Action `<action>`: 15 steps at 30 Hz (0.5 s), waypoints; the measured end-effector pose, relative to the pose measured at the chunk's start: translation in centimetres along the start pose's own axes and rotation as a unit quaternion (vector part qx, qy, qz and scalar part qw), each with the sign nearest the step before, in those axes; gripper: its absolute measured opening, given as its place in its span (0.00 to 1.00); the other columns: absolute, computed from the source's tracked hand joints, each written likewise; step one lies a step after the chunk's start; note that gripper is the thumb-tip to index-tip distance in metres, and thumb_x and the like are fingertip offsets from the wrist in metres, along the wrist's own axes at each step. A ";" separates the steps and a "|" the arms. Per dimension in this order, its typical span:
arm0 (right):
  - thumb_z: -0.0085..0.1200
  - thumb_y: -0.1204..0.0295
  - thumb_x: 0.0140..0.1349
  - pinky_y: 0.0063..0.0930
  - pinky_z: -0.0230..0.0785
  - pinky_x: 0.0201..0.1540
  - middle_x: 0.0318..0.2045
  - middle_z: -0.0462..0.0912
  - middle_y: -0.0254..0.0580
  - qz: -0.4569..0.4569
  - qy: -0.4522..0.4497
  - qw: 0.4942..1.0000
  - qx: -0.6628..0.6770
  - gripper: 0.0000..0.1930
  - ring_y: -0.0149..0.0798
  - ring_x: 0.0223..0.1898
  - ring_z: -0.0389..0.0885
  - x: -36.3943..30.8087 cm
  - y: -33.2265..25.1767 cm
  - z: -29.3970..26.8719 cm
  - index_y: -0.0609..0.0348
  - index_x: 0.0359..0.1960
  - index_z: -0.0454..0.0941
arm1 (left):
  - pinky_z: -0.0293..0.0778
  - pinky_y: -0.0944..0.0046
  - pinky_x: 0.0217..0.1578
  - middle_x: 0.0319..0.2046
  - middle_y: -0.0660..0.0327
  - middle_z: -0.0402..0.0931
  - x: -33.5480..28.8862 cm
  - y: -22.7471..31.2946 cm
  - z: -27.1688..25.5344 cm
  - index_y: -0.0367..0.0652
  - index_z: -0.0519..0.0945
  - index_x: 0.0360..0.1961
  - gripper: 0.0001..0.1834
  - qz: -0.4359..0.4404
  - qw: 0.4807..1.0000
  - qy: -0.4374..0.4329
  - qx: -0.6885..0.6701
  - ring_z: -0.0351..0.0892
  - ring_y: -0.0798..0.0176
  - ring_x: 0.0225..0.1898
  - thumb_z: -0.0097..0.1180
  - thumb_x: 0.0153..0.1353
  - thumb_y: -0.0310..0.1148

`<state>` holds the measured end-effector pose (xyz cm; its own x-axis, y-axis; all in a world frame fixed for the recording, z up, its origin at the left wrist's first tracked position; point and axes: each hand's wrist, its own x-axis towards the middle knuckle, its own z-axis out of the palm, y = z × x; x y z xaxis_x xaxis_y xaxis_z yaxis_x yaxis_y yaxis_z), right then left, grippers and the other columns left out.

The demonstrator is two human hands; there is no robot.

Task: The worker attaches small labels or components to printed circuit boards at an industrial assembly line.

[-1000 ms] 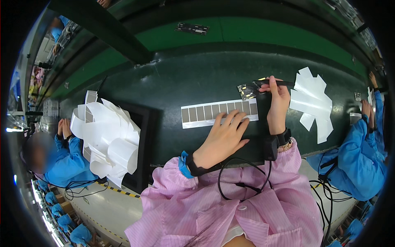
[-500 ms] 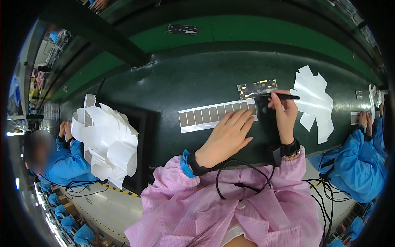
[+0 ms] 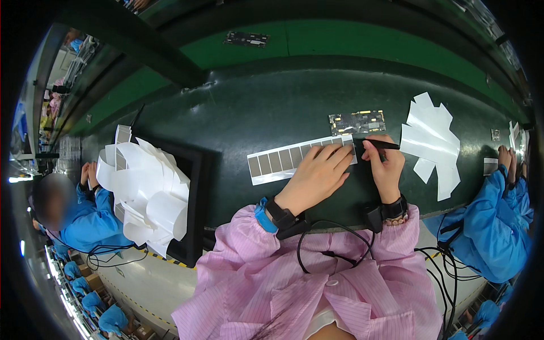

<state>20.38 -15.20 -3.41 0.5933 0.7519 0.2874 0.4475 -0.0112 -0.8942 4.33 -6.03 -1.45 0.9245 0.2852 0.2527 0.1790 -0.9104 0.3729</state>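
Weak pressure from the left hand's [image 3: 318, 177] outspread fingers [image 3: 340, 156] may let the strip [image 3: 272, 163] skew against the right hand's [image 3: 387, 168] pinched tool [image 3: 387, 145].

Left hand [image 3: 319, 177], fingers extended, rests on a white strip of grey rectangular patches [image 3: 276, 160]; right hand [image 3: 388, 173] pinches black tweezers [image 3: 386, 145] near the strip's right end. Circuit board [image 3: 358, 122] lies just beyond the strip, white backing sheets [image 3: 432, 139] farther right.

Wide fisheye view from the head, down over both hands [image 3: 318, 177]
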 end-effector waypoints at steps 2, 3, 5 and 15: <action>0.59 0.79 0.58 0.19 0.67 0.23 0.27 0.80 0.38 -0.003 -0.002 1.000 0.001 0.05 0.27 0.21 0.79 0.0 0.0 0.0 0.65 0.35 0.78 | 0.63 0.60 0.52 0.54 0.63 0.70 -0.1 0.0 0.1 0.42 0.74 0.53 0.22 0.003 1.000 0.007 0.003 0.66 0.61 0.56 0.57 0.57 0.37; 0.59 0.79 0.58 0.19 0.68 0.24 0.27 0.80 0.38 -0.002 -0.004 1.000 -0.001 0.05 0.27 0.21 0.79 0.0 -0.1 0.0 0.65 0.35 0.78 | 0.63 0.60 0.52 0.54 0.63 0.70 -0.1 0.0 0.1 0.42 0.74 0.53 0.22 0.002 1.000 0.007 0.003 0.66 0.61 0.56 0.57 0.57 0.36; 0.59 0.79 0.58 0.19 0.68 0.24 0.27 0.80 0.38 -0.002 -0.006 1.000 -0.004 0.05 0.27 0.21 0.79 0.1 -0.2 0.1 0.65 0.35 0.78 | 0.63 0.60 0.52 0.54 0.63 0.69 -0.1 -0.1 0.1 0.42 0.74 0.53 0.22 0.002 1.000 0.008 0.002 0.66 0.61 0.56 0.57 0.57 0.36; 0.58 0.80 0.58 0.18 0.68 0.24 0.28 0.81 0.38 0.018 -0.007 1.000 0.005 0.05 0.27 0.22 0.79 0.1 0.0 0.2 0.66 0.36 0.78 | 0.63 0.60 0.53 0.56 0.64 0.69 -0.2 -0.1 0.1 0.42 0.73 0.54 0.23 0.001 1.000 0.012 0.002 0.66 0.61 0.57 0.57 0.57 0.36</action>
<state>20.32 -14.99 -3.40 0.5998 0.7599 0.2506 0.4191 -0.0316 -0.9074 4.15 -6.07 -1.63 0.9169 0.2902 0.2740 0.1782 -0.9120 0.3696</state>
